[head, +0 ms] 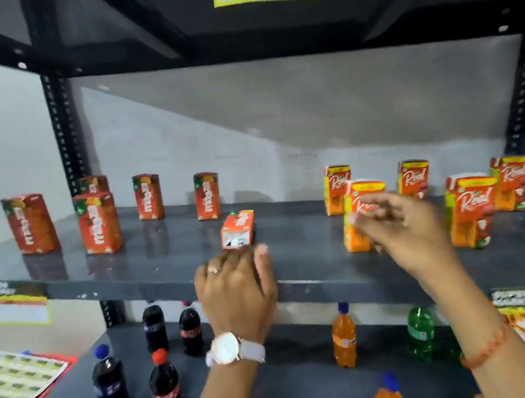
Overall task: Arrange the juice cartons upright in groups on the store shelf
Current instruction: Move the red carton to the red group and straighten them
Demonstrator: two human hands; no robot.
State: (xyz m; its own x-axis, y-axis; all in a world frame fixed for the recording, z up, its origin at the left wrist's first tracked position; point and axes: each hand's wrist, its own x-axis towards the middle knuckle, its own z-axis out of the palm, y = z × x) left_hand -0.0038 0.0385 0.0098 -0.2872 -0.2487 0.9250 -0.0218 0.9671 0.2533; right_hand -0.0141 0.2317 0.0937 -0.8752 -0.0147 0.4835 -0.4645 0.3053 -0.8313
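5 red cartons [98, 222] stand upright on the left of the shelf [145, 253], loosely spaced. 1 red carton [238, 229] lies on its side just beyond my left hand [237, 293], which rests flat and open at the near edge, holding nothing. My right hand [402, 231] hovers loosely curled in front of an orange carton [359, 217]; I cannot tell if it grips. Orange cartons [471, 209] on the right stand scattered. I judge the tipped carton and the tighter grouping remain.
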